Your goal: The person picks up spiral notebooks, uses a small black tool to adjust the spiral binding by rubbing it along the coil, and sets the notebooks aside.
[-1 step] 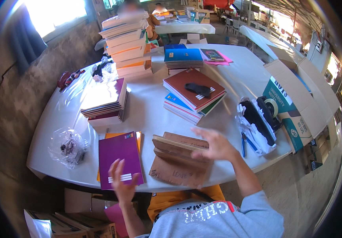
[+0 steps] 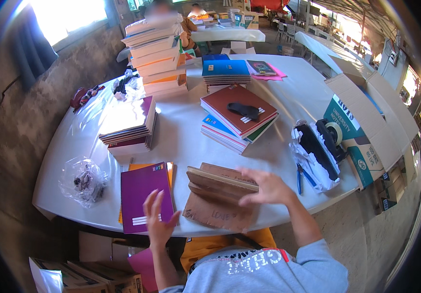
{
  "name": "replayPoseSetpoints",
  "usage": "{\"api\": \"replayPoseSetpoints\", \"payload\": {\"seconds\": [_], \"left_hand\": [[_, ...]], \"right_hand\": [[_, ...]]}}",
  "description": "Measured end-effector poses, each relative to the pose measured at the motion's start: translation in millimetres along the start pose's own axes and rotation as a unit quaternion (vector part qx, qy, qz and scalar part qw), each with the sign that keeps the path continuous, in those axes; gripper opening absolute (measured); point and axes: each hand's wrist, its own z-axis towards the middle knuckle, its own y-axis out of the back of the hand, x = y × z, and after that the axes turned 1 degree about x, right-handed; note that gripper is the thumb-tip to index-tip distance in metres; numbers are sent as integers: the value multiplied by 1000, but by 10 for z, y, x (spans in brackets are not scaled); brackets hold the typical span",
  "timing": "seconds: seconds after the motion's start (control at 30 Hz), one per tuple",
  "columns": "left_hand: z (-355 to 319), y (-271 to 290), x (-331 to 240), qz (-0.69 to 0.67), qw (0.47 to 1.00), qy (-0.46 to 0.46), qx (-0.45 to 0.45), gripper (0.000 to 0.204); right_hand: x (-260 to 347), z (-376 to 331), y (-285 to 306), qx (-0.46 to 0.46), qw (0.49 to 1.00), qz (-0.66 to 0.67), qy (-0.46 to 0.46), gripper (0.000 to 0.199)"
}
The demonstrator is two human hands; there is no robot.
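White table (image 2: 288, 97) across the whole view, curved by the lens. Far left, tall stack of notebooks (image 2: 157, 53); right edge, open cardboard carton (image 2: 367, 122) printed green and white. Mid table, red-covered notebook pile (image 2: 239, 117) with a dark flat object on top, and further off a blue-covered pile (image 2: 225, 71). Left of centre, a lower pile with glossy maroon covers (image 2: 130, 124). Right, a crumpled white wrapper (image 2: 313, 156) holding a dark spiral-bound pad, a tape roll (image 2: 335, 132) just beyond it, blue-handled pliers (image 2: 302, 178) beside it at the near edge.

Near edge, centre: brown cardboard-covered bundle (image 2: 218, 195), stacked unevenly, lower sheet hanging over the table edge. Right hand (image 2: 266, 188) resting on its right end, fingers spread and pressing, not clenched. Just left of it, purple spiral notebook (image 2: 144, 195) lying flat over an orange one (image 2: 171, 171). Left hand (image 2: 159, 222) released, fingers splayed, hovering over the purple cover's near corner, holding nothing. Far left near edge, small clear bag (image 2: 83, 180) of dark bits.

By the look of it, sorting well underway: several piles squared off, brown bundle and the purple and orange notebooks not yet placed on any pile.
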Motion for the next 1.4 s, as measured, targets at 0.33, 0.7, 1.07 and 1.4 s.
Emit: {"api": "replayPoseSetpoints", "payload": {"seconds": [0.33, 0.7, 1.07, 1.4], "left_hand": [[1057, -903, -392, -59, 981, -52, 175, 101], [2151, -1951, -11, -12, 908, -65, 414, 91], [2103, -2124, -88, 91, 904, -118, 401, 107], [2133, -2068, -107, 144, 900, -163, 378, 108]], "right_hand": [[-430, -251, 71, 20, 987, 32, -153, 34], [-2868, 1499, 520, -215, 909, 181, -309, 27], [-3133, 1822, 383, 65, 933, 60, -349, 33], [-2298, 1989, 695, -126, 953, -185, -202, 22]]}}
